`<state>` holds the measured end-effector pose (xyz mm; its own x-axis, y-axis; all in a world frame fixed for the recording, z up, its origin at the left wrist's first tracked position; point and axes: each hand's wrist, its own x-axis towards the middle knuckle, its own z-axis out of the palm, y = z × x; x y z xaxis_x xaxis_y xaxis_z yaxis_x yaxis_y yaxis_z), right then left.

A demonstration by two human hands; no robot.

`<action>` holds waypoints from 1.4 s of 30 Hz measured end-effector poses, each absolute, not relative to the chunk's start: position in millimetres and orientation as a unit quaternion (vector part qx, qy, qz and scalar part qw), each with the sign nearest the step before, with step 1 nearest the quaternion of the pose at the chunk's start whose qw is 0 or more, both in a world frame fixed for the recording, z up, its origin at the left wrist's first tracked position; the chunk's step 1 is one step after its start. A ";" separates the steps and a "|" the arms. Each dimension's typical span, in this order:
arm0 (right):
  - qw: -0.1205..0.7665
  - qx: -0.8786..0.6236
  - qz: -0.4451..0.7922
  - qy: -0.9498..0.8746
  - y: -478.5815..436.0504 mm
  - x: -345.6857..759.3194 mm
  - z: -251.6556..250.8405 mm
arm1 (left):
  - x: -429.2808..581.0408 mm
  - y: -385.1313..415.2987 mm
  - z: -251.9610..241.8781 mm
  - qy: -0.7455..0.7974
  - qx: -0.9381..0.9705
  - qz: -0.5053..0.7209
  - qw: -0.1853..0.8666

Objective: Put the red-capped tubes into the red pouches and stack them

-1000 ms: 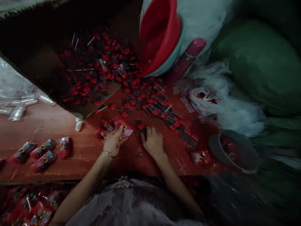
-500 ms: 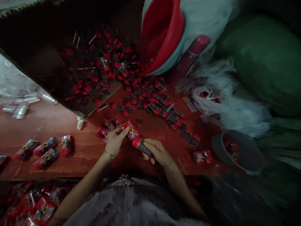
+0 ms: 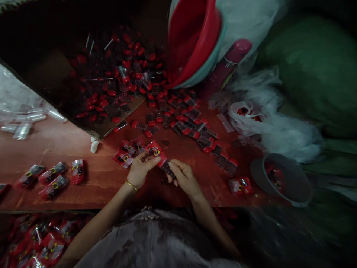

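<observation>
My left hand [image 3: 140, 170], with a gold bangle at the wrist, pinches a small red printed plastic pouch [image 3: 156, 150] over the red-brown table [image 3: 111, 182]. My right hand [image 3: 184, 178] grips a dark red-capped container [image 3: 168, 168] whose capped end sits inside the pouch's mouth. The two hands meet just in front of my body. A few more empty pouches [image 3: 126, 152] lie flat beside my left hand. Loose red-capped containers [image 3: 184, 123] are scattered across the table beyond my hands.
An open cardboard box [image 3: 111, 82] full of containers lies at the back left. Stacked red and teal basins [image 3: 195, 41] lean behind. Filled pouches [image 3: 52, 178] lie left, more in a bin [image 3: 36, 242] below. A grey bowl [image 3: 281, 178] and white plastic bags [image 3: 267, 119] sit right.
My right hand picked a container off the table and brought it toward me. My left hand lifted a pouch, and the container's capped end has gone into it.
</observation>
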<state>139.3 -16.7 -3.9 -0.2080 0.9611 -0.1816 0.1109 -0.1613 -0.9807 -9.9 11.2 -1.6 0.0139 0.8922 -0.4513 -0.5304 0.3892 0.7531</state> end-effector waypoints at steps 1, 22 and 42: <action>0.375 -0.516 0.536 -0.553 -16.5 138.1 -3.3 | -8.7 10.4 -2.1 0.473 0.186 0.517 0.689; 0.449 -0.484 0.564 -0.497 -13.5 110.8 -7.7 | -11.4 14.8 6.2 0.395 0.206 0.553 0.704; 0.225 -0.767 -0.066 -0.597 43.5 200.5 -28.5 | -148.1 13.2 6.0 0.489 -0.016 0.661 0.570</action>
<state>200.5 43.5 -28.5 0.2787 0.8862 0.3700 0.9458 -0.1864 -0.2659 -148.1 13.2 6.0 -0.3501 0.7372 -0.5779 -0.7684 0.1267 0.6273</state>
